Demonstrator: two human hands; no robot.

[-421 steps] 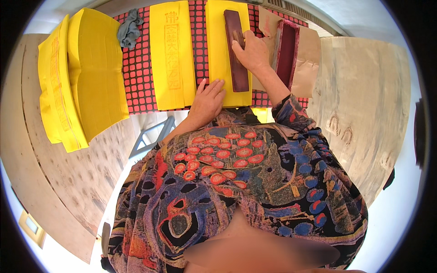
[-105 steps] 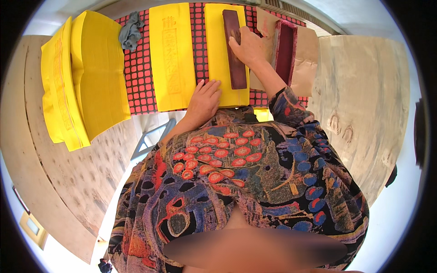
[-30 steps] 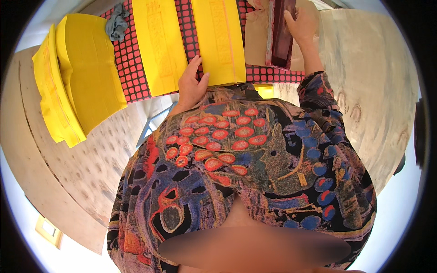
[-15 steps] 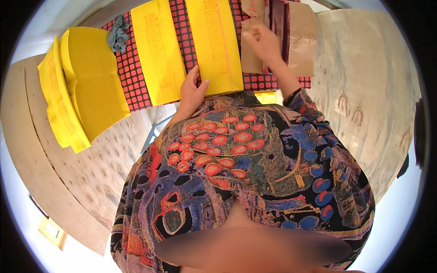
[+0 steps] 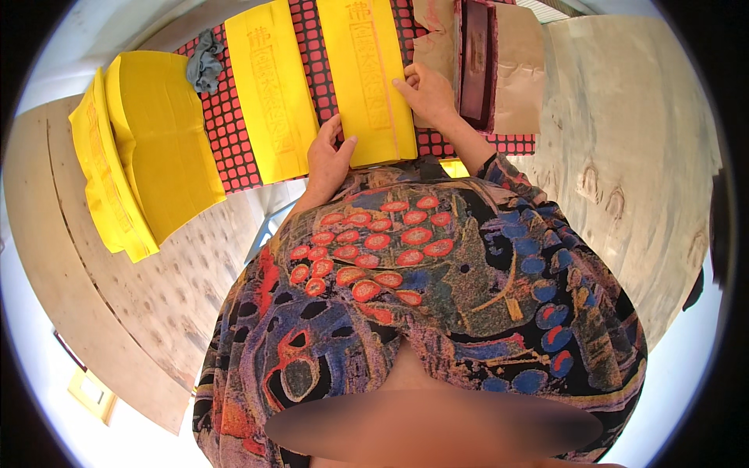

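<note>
Yellow paper sheet (image 5: 367, 78) lies flat on the red checked cloth (image 5: 226, 132). Left hand (image 5: 328, 160) presses its near edge; right hand (image 5: 427, 93), open-fingered, has left the dark block (image 5: 473, 62) and now steadies the right edge.

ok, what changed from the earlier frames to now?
The right hand let go of the dark block, which now lies on the brown paper, and came back to the right edge of the yellow sheet. The left hand stayed at that sheet's near edge. The second sheet, yellow stack and grey rag stayed put.
</note>
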